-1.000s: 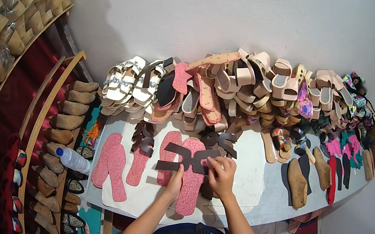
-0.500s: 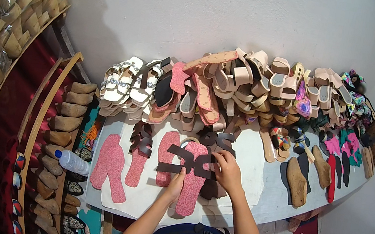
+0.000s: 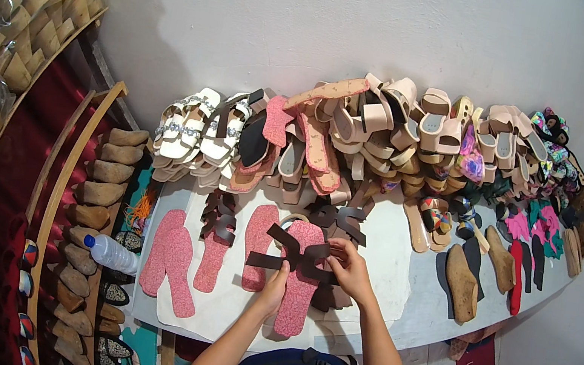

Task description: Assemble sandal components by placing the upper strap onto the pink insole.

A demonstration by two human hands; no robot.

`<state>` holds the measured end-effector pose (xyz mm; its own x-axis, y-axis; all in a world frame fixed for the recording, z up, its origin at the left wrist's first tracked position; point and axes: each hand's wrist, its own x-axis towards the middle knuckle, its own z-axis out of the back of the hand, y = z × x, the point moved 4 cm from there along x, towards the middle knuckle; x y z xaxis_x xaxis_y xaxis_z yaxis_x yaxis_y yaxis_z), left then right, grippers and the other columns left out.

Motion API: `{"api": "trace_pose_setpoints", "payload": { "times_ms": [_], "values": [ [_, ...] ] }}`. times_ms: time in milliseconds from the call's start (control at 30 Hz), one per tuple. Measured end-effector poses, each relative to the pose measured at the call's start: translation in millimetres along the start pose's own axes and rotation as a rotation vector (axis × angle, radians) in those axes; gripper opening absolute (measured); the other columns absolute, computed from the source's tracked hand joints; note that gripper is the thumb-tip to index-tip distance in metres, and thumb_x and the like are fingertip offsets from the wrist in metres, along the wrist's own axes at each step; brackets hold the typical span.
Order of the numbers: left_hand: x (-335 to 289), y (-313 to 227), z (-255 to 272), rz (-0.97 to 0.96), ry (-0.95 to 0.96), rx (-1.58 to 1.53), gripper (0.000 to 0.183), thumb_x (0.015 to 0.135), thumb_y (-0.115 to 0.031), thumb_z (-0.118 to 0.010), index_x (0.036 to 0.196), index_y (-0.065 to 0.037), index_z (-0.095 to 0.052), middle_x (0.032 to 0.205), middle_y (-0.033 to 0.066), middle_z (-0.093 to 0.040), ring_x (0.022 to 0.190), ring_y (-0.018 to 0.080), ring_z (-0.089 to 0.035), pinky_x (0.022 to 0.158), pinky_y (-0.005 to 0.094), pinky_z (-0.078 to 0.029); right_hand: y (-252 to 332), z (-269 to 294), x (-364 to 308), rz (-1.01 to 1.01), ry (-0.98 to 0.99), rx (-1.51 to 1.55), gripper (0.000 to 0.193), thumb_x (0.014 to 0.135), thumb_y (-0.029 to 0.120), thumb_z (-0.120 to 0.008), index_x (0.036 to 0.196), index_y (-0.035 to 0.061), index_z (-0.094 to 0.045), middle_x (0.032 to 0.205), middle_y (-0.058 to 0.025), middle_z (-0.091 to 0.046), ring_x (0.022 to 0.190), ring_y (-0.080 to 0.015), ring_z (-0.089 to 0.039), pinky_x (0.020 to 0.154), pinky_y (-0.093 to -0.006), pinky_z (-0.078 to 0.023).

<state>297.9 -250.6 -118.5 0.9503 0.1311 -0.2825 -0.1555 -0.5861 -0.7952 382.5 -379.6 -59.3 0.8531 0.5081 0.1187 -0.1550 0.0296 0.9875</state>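
Note:
A dark brown H-shaped sandal strap (image 3: 267,261) lies across a pink speckled insole (image 3: 297,307) in front of me. My left hand (image 3: 274,292) has its thumb on the strap's lower middle, at the insole's left edge; its other fingers are mostly hidden. At the strap's right end, my right hand (image 3: 350,270) pinches it, and that half curves up. Just left is another pink insole (image 3: 259,246) lying flat. Farther left, a dark cut-out strap (image 3: 221,219) rests over the top of one more insole (image 3: 208,268). More dark straps (image 3: 338,220) sit behind my right hand.
Finished sandals (image 3: 392,126) are heaped along the wall. Two overlapping insoles (image 3: 176,263) lie at the table's left. Wooden shoe lasts (image 3: 461,284) and black and red sole pieces are on the right. A water bottle (image 3: 114,254) stands by the shelf of lasts (image 3: 98,194) at left.
The strap's right half has bent and curled inward under my right hand, and its upper left arm now slants more. My left hand has stayed in place.

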Motion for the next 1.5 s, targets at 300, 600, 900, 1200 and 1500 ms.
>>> {"api": "trace_pose_setpoints", "payload": {
  "times_ms": [300, 600, 900, 1200, 1500],
  "values": [
    [-3.7, -4.0, -5.7, 0.027, -0.002, -0.005, 0.046, 0.09, -0.036, -0.025, 0.12, -0.001, -0.031, 0.113, 0.0114, -0.045, 0.103, 0.0187, -0.046, 0.088, 0.0331, -0.039, -10.8, -2.7, -1.5, -0.095, -0.022, 0.175, 0.033, 0.079, -0.002, -0.049, 0.111, 0.0015, -0.043, 0.102, -0.0081, -0.053, 0.09, -0.0144, -0.054, 0.075, -0.0245, -0.046],
    [1.4, 4.9, 3.8, -0.059, -0.042, 0.093, 0.046, 0.09, -0.035, -0.026, 0.122, -0.002, -0.029, 0.12, 0.0089, -0.039, 0.11, 0.0174, -0.038, 0.094, 0.033, -0.031, -9.2, -12.8, -1.1, -0.054, -0.086, 0.22, 0.035, 0.076, -0.004, -0.05, 0.11, 0.0009, -0.044, 0.099, -0.0068, -0.051, 0.088, -0.0128, -0.052, 0.075, -0.0242, -0.045],
    [4.6, 22.1, 19.7, -0.043, -0.045, 0.119, 0.049, 0.09, -0.036, -0.028, 0.125, -0.001, -0.026, 0.126, 0.0093, -0.034, 0.115, 0.0176, -0.032, 0.097, 0.0321, -0.026, -21.9, -15.2, -7.1, -0.223, -0.04, 0.556, 0.038, 0.076, -0.004, -0.052, 0.112, 0.0019, -0.041, 0.092, -0.0063, -0.055, 0.082, -0.0124, -0.055, 0.071, -0.0235, -0.048],
    [6.3, 12.9, 12.2, -0.075, -0.061, 0.167, 0.05, 0.09, -0.036, -0.027, 0.125, 0.0, -0.025, 0.127, 0.0098, -0.033, 0.116, 0.0183, -0.031, 0.097, 0.0326, -0.025, -21.8, -15.5, -6.5, -0.27, -0.11, 0.77, 0.043, 0.074, 0.0, -0.057, 0.114, 0.0029, -0.041, 0.093, -0.0045, -0.057, 0.068, -0.0041, -0.052, 0.053, -0.0125, -0.038],
    [13.7, 8.1, 30.7, -0.075, -0.141, -0.065, 0.047, 0.09, -0.038, -0.024, 0.116, -0.001, -0.036, 0.108, 0.0123, -0.049, 0.096, 0.0212, -0.052, 0.082, 0.0346, -0.043, 10.7, 5.0, -10.0, 0.036, -0.052, -0.061, 0.033, 0.08, 0.011, -0.051, 0.111, 0.0043, -0.047, 0.097, -0.0094, -0.056, 0.092, -0.0193, -0.052, 0.084, -0.0279, -0.038]
  ]
}}
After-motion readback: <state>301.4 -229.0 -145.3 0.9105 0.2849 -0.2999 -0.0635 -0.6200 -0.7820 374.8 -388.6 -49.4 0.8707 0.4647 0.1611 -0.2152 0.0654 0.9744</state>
